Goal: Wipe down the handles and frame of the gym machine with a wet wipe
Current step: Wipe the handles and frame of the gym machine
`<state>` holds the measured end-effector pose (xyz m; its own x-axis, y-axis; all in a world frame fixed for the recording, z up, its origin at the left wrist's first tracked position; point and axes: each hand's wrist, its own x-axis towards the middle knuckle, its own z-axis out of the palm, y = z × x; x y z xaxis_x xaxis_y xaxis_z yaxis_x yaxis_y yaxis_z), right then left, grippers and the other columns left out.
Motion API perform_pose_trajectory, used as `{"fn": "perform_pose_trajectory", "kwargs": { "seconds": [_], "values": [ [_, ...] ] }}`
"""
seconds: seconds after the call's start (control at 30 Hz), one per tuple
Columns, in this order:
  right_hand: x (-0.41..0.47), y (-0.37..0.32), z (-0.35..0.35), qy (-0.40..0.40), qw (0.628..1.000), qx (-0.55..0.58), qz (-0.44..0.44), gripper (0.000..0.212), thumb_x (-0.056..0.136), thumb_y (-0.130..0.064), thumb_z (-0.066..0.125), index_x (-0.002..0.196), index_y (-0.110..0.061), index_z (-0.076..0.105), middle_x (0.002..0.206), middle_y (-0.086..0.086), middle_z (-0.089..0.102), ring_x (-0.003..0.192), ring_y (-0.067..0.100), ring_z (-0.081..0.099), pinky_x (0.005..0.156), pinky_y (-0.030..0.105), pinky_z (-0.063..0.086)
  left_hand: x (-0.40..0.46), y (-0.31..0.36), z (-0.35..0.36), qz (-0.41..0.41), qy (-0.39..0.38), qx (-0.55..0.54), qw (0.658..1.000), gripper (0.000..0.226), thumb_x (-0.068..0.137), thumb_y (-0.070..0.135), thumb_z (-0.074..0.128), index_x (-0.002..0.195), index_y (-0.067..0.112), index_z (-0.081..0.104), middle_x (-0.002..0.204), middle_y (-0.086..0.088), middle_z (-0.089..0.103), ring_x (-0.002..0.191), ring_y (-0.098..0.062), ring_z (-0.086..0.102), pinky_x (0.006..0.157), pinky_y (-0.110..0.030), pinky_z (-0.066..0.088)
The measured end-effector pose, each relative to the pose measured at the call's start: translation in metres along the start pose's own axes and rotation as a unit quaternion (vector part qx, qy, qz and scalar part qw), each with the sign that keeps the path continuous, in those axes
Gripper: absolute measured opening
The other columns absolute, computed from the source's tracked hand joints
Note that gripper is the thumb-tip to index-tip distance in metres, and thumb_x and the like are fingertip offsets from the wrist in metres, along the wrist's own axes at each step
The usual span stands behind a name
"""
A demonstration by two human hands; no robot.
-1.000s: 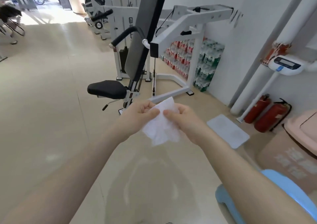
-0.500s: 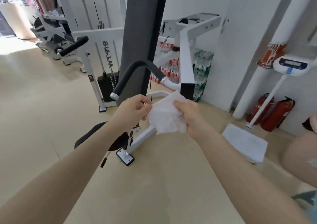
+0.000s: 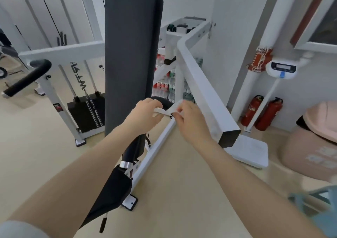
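both hands [image 3: 168,116] pinch wipe [image 3: 171,108] (outstretched).

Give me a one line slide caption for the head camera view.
Both hands stretch a wet wipe over the gym machine's black curved handle.

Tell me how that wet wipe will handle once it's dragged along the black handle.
The wet wipe is probably floppy: stretched between the left hand and right hand, it creases rather than holding shape. It looks thin and light, so it should wrap easily around the curved black handle. It may bunch or slip unless both hands keep it taut.
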<state>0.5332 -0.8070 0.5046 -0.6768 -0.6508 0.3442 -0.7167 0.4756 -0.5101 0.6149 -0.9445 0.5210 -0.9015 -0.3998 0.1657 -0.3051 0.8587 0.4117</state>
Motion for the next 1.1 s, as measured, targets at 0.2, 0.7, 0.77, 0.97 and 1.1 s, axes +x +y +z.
{"fn": "perform_pose_trajectory", "kwargs": {
  "seconds": [0.2,0.7,0.77,0.97,1.1],
  "values": [
    [0.007,0.001,0.002,-0.076,0.989,0.081,0.097,0.05,0.098,-0.039,0.033,0.141,-0.014,0.026,0.123,0.007,0.056,0.102,0.024,0.054,0.08,0.033,0.041,0.019,-0.022,0.009,0.058,0.079,0.107,0.989,0.041,0.088,0.014,0.055,0.128,0.017,0.048,0.127,-0.005,0.046,0.118,-0.028,0.04,0.093,-0.036,0.034],
    [0.018,0.009,0.036,-0.064,0.948,-0.309,0.05,0.03,0.096,-0.031,0.044,0.113,-0.006,0.045,0.108,0.01,0.06,0.096,0.029,0.057,0.07,0.031,0.028,0.044,-0.06,-0.029,0.045,-0.145,-0.057,0.987,0.031,0.09,0.026,0.053,0.12,0.02,0.053,0.1,-0.007,0.067,0.087,-0.025,0.063,0.075,-0.035,0.051],
    [0.015,0.009,0.03,-0.043,0.933,-0.354,0.052,0.032,0.092,-0.032,0.054,0.106,-0.004,0.05,0.098,0.011,0.063,0.087,0.028,0.06,0.066,0.031,0.03,0.046,-0.063,-0.03,0.056,-0.149,-0.066,0.985,0.027,0.089,0.027,0.054,0.115,0.021,0.057,0.092,-0.007,0.068,0.082,-0.024,0.064,0.074,-0.036,0.052],
    [0.062,-0.033,0.052,-0.06,0.951,-0.304,0.002,0.035,0.097,-0.016,0.043,0.129,-0.006,0.035,0.122,0.014,0.052,0.104,0.031,0.053,0.066,0.032,0.028,0.053,-0.07,-0.028,0.089,-0.142,-0.024,0.985,0.03,0.089,0.037,0.054,0.112,0.018,0.056,0.073,0.002,0.059,0.06,-0.012,0.053,0.056,-0.026,0.043],
    [0.035,-0.012,0.045,-0.056,0.95,-0.305,0.041,0.041,0.095,-0.018,0.045,0.133,-0.009,0.031,0.122,0.011,0.053,0.105,0.031,0.053,0.074,0.036,0.036,0.058,-0.076,-0.027,0.095,-0.154,-0.033,0.983,0.03,0.087,0.042,0.056,0.106,0.018,0.057,0.079,-0.001,0.061,0.064,-0.014,0.056,0.059,-0.028,0.046]
  ]
}}
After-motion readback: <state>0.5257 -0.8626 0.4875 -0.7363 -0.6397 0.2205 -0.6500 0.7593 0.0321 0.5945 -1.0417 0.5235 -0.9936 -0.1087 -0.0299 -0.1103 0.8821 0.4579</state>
